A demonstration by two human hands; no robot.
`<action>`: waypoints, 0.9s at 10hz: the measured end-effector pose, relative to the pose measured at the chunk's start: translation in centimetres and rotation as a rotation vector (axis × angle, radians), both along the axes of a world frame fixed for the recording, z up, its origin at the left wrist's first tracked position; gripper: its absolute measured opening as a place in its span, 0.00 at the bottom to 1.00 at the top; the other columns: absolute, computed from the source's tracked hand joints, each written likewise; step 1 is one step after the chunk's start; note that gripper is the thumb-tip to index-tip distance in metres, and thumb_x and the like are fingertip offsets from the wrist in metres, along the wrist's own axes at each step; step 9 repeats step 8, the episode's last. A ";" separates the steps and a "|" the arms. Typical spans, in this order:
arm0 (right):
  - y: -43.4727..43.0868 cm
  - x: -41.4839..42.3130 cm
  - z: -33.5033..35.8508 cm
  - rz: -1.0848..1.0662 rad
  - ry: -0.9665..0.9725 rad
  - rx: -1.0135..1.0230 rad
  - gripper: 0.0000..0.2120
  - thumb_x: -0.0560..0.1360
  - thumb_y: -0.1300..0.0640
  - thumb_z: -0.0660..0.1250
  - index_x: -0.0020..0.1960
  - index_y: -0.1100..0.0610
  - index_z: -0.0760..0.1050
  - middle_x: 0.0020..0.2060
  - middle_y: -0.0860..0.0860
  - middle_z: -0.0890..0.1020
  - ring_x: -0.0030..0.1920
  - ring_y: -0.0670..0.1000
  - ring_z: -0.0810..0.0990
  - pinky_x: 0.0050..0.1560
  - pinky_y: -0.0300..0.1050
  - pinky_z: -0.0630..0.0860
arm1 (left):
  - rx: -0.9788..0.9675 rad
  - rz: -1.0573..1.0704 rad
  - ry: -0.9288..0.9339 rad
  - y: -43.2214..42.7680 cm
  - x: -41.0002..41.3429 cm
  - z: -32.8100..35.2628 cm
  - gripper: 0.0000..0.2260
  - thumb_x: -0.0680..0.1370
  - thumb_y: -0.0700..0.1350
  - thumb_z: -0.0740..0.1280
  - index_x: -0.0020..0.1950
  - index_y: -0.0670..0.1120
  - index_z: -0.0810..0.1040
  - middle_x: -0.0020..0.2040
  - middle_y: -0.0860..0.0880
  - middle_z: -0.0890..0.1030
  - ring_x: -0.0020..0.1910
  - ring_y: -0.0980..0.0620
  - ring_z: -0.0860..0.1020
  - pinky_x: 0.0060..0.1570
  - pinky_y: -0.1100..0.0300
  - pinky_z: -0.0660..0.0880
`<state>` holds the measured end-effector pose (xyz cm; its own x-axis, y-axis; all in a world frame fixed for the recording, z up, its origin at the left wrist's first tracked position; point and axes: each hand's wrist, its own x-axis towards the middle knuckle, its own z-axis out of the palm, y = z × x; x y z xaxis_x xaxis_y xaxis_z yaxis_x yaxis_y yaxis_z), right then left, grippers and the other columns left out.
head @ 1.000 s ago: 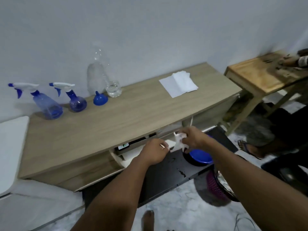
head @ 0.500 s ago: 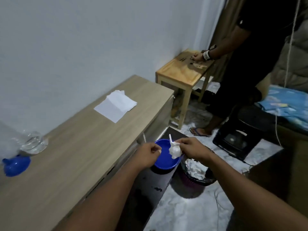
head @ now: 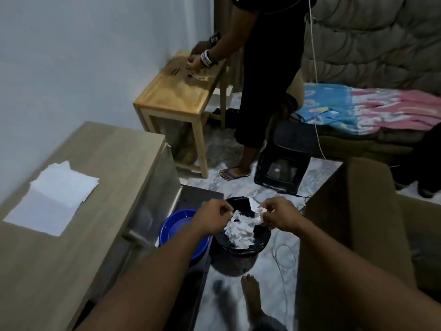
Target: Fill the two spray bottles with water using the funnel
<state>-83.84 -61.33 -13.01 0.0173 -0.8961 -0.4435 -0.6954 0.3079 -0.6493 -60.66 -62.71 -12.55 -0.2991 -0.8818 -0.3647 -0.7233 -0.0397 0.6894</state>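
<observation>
basin (head: 174, 225): half hidden by forearm (head: 155, 271) | standing person (head: 262, 68): cropped at top

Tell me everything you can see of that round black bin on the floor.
The round black bin stands upright on the pale marbled floor, right beside a blue plastic bowl. A black liner bag folds over its rim; its base looks purplish. Crumpled white tissues fill it. The right hand pinches another tissue scrap above it.

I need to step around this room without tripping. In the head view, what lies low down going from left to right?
white paper → blue basin → waste bin → cardboard box
</observation>
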 end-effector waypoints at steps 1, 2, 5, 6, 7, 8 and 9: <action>-3.9 -2.2 -2.5 0.011 0.035 0.038 0.08 0.75 0.65 0.67 0.52 0.60 0.80 0.38 0.56 0.85 0.35 0.51 0.84 0.33 0.43 0.80 | 0.035 0.020 -0.009 -4.0 -3.0 -1.5 0.06 0.79 0.46 0.67 0.52 0.48 0.83 0.46 0.50 0.85 0.46 0.52 0.81 0.50 0.56 0.78; -7.3 -3.7 -5.1 0.084 0.107 0.034 0.06 0.75 0.61 0.70 0.51 0.55 0.81 0.40 0.53 0.82 0.41 0.53 0.80 0.41 0.45 0.76 | 0.088 0.013 -0.035 -7.2 -5.4 -3.7 0.06 0.80 0.47 0.67 0.51 0.49 0.83 0.46 0.50 0.84 0.46 0.52 0.81 0.48 0.56 0.77; -14.1 -6.3 -11.2 0.150 0.083 0.173 0.09 0.74 0.56 0.71 0.54 0.53 0.79 0.42 0.52 0.84 0.46 0.53 0.82 0.50 0.46 0.78 | 0.194 0.099 -0.074 -12.8 -8.0 -8.0 0.07 0.80 0.44 0.66 0.51 0.44 0.83 0.37 0.60 0.77 0.42 0.55 0.76 0.45 0.63 0.70; -15.2 -6.7 -12.3 0.169 0.051 0.260 0.13 0.74 0.51 0.71 0.58 0.51 0.79 0.45 0.52 0.86 0.49 0.52 0.82 0.55 0.48 0.79 | 0.225 0.120 -0.076 -13.8 -8.4 -8.6 0.06 0.80 0.44 0.66 0.51 0.45 0.82 0.37 0.59 0.77 0.41 0.55 0.77 0.45 0.62 0.71; -15.8 -6.9 -12.8 0.214 0.057 0.277 0.11 0.75 0.51 0.71 0.56 0.51 0.79 0.49 0.53 0.84 0.50 0.53 0.82 0.56 0.49 0.79 | 0.242 0.119 -0.074 -14.2 -8.9 -8.4 0.06 0.80 0.44 0.65 0.51 0.45 0.82 0.38 0.57 0.78 0.42 0.53 0.77 0.45 0.59 0.73; -16.2 -6.9 -12.9 0.211 0.019 0.277 0.06 0.75 0.52 0.70 0.52 0.50 0.78 0.48 0.53 0.84 0.47 0.53 0.83 0.54 0.49 0.80 | 0.224 0.134 -0.064 -14.3 -9.6 -8.1 0.06 0.80 0.45 0.66 0.50 0.46 0.82 0.40 0.54 0.79 0.44 0.52 0.78 0.46 0.58 0.73; -16.2 -6.9 -12.9 0.211 0.019 0.277 0.06 0.75 0.52 0.70 0.52 0.50 0.78 0.48 0.53 0.84 0.47 0.53 0.83 0.54 0.49 0.80 | 0.224 0.134 -0.064 -14.3 -9.6 -8.1 0.06 0.80 0.45 0.66 0.50 0.46 0.82 0.40 0.54 0.79 0.44 0.52 0.78 0.46 0.58 0.73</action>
